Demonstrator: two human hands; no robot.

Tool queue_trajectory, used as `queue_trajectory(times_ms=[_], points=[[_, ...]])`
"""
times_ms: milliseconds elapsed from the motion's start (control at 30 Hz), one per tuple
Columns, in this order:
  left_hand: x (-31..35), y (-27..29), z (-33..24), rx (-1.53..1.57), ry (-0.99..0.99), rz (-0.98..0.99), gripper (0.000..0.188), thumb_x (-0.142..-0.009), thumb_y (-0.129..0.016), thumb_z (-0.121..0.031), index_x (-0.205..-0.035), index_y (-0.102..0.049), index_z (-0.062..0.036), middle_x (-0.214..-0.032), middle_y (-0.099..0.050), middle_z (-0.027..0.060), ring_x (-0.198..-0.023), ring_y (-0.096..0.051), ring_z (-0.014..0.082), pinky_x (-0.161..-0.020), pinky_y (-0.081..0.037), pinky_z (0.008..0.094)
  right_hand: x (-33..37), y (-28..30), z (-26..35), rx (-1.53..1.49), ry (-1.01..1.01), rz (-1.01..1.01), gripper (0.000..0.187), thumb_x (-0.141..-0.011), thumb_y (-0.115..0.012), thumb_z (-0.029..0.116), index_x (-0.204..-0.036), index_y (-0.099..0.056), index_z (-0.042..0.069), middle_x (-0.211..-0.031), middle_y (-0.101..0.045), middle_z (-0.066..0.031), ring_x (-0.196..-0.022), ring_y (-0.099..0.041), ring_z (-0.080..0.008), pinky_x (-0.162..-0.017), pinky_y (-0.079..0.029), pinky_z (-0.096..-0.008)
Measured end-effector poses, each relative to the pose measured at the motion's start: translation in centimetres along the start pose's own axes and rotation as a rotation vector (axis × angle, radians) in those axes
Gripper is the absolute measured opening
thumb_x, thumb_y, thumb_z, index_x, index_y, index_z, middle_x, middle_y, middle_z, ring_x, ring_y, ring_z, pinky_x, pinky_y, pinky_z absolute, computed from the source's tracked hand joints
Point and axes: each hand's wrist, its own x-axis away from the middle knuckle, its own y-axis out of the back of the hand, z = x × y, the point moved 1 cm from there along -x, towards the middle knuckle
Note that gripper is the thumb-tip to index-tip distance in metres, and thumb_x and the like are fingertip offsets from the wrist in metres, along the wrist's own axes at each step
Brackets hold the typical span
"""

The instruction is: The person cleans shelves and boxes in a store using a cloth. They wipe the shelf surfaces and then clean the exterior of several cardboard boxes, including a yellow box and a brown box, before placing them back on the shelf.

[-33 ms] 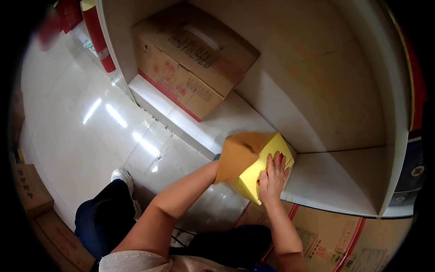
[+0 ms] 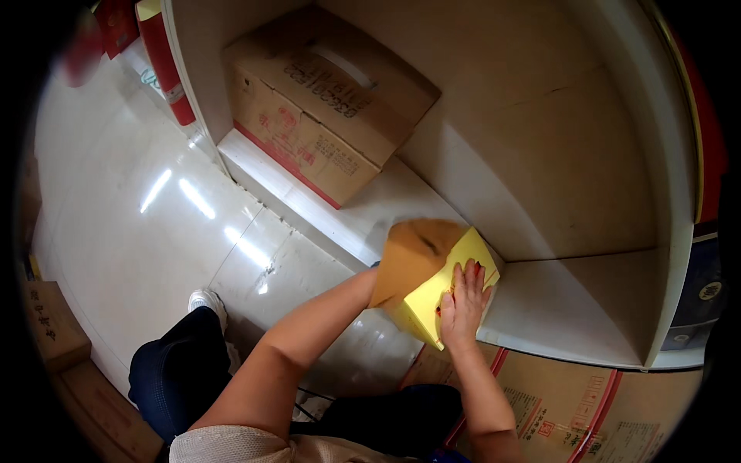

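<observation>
Head view gives me the yellow box (image 2: 445, 274) tilted at the front of the low shelf (image 2: 556, 301); I cannot tell whether it rests there or is held clear. I take the step in hand to be wiping its side with the blurred brown cloth (image 2: 405, 262). As I judge it, the next move calls for firm bracing from the right while the cloth covers the rest of that face, then a turn of the box.

My right hand (image 2: 463, 309) lies palm down on the yellow face, fingers slightly spread and pointing away from me, thumb out to the left. My left forearm (image 2: 320, 324) reaches diagonally up to the right, elbow bent. The left hand is hidden behind the cloth, so I cannot tell its grip.
</observation>
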Motion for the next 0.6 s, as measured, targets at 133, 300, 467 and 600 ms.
queue_trajectory(times_ms=[133, 300, 467, 600], points=[[-5.4, -2.5, 2.0, 0.136, 0.154, 0.06, 0.016, -0.077, -0.052, -0.019, -0.087, -0.063, -0.0106, -0.086, -0.064, 0.0067, -0.077, -0.061, 0.0244, -0.066, -0.045, 0.039, 0.1, 0.0, -0.1, 0.019, 0.001, 0.007, 0.052, -0.079, -0.047, 0.023, -0.128, -0.042, 0.004, -0.139, -0.03, -0.0179, -0.13, -0.021, -0.0405, -0.103, -0.008, -0.0582], [-5.0, -5.6, 4.1, -0.269, -0.01, -0.047, 0.02, -0.078, -0.051, -0.025, -0.082, -0.061, -0.0082, -0.083, -0.063, 0.0074, -0.075, -0.061, 0.0259, -0.057, -0.046, 0.0353, 0.0, 0.2, 0.3, -0.006, -0.029, -0.001, 0.05, -0.081, -0.044, 0.025, -0.127, -0.044, 0.005, -0.139, -0.031, -0.0179, -0.129, -0.023, -0.0406, -0.102, -0.009, -0.0586], [-2.1, -3.8, 4.4, -0.254, 0.072, 0.006, 0.019, -0.073, -0.055, -0.025, -0.077, -0.06, -0.0074, -0.077, -0.062, 0.0107, -0.069, -0.059, 0.0311, -0.056, -0.046, 0.0378, -0.1, 0.0, 0.0, -0.011, -0.041, -0.021, 0.049, -0.082, -0.042, 0.026, -0.128, -0.044, 0.008, -0.139, -0.032, -0.0165, -0.129, -0.023, -0.04, -0.102, -0.01, -0.0595], [1.7, -1.0, 0.7, -0.313, 0.196, -0.053, 0.017, -0.075, -0.053, -0.021, -0.072, -0.059, -0.0058, -0.075, -0.059, 0.0133, -0.07, -0.058, 0.0313, -0.058, -0.046, 0.0367, -0.1, 0.2, 0.1, -0.028, -0.051, -0.047, 0.047, -0.082, -0.042, 0.025, -0.127, -0.045, 0.009, -0.139, -0.033, -0.0154, -0.13, -0.023, -0.0387, -0.102, -0.01, -0.0599]])
